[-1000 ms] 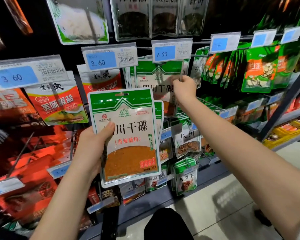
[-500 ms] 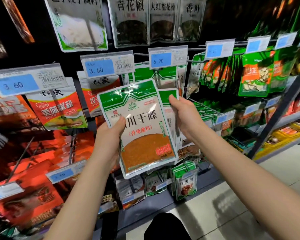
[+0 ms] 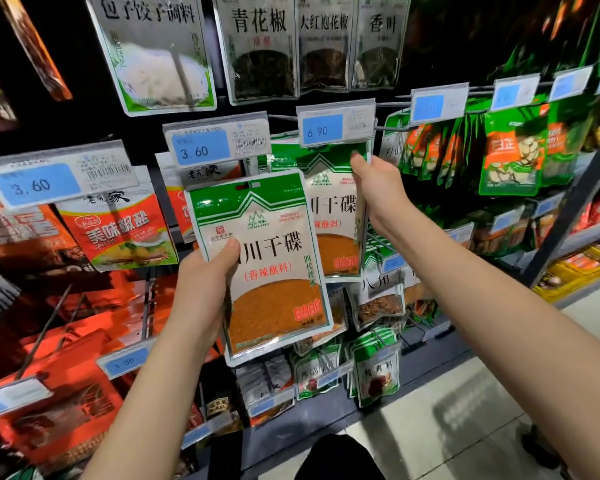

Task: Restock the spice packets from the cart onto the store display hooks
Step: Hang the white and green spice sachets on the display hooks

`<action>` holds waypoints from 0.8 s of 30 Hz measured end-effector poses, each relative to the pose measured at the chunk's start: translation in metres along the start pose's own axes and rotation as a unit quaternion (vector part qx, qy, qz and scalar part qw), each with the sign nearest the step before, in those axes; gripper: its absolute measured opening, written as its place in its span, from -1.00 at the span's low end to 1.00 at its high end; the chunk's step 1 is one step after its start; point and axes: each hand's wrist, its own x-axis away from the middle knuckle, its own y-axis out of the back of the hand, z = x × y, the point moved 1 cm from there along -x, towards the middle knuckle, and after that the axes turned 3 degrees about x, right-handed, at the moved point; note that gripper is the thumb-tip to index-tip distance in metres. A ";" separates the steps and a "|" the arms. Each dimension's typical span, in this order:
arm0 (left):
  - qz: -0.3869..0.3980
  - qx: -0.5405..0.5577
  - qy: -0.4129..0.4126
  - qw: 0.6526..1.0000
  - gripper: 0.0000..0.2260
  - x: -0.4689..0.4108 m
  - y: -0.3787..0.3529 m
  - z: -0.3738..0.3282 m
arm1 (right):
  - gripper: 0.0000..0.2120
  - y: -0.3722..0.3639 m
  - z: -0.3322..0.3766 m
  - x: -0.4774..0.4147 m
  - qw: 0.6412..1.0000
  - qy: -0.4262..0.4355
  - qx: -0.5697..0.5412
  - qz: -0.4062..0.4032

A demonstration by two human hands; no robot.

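Observation:
My left hand (image 3: 207,289) grips a green-and-white spice packet (image 3: 267,268) with orange powder, thumb across its front, held in front of the display. My right hand (image 3: 378,188) holds a second, matching packet (image 3: 329,209) by its upper right edge, raised just below the 6.90 price tag (image 3: 335,123). That packet's top reaches the hook (image 3: 392,128) behind the tag; whether it hangs on the hook I cannot tell. More green packets sit behind it.
Red-orange packets (image 3: 118,233) hang left under 3.60 tags (image 3: 201,147). Clear-fronted spice bags (image 3: 264,50) hang above. Green bags (image 3: 510,150) fill hooks to the right. Small packets (image 3: 378,372) hang low. A yellow crate (image 3: 575,271) sits on a shelf; tiled floor (image 3: 465,410) below.
My right hand took a packet from the stack in my left hand and lifted it up to the 6.90 hook. My left hand stayed near the same place.

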 end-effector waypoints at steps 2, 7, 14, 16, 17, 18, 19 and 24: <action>0.005 -0.002 0.002 1.000 -0.82 -0.001 0.000 0.000 | -0.81 -0.004 0.000 -0.005 1.000 0.012 0.014 -0.014; 0.013 -0.017 0.002 1.000 -0.82 -0.004 -0.002 0.001 | -0.85 -0.022 0.005 -0.022 0.997 -0.002 0.066 -0.032; 0.028 -0.028 -0.013 0.999 -0.87 -0.007 -0.007 0.000 | -0.75 -0.006 -0.007 0.000 0.978 0.075 0.173 -0.089; 0.027 -0.025 -0.016 0.999 -0.86 -0.008 -0.014 0.001 | -0.80 0.000 -0.018 0.019 0.990 0.066 0.120 -0.031; 0.026 -0.022 -0.017 0.999 -0.86 -0.008 -0.018 0.001 | -0.73 0.001 -0.023 0.029 0.994 0.039 0.100 0.024; 0.027 -0.021 -0.017 0.999 -0.85 -0.009 -0.023 0.003 | -0.66 0.002 -0.026 0.036 0.993 0.010 0.090 0.077; 0.033 -0.022 -0.014 0.999 -0.84 -0.009 -0.030 0.004 | -0.63 0.003 -0.028 0.042 0.991 -0.008 0.080 0.110; 0.061 -0.057 -0.010 0.996 -0.49 -0.024 -0.061 0.003 | -0.66 0.006 -0.013 0.039 0.998 -0.038 -0.048 0.036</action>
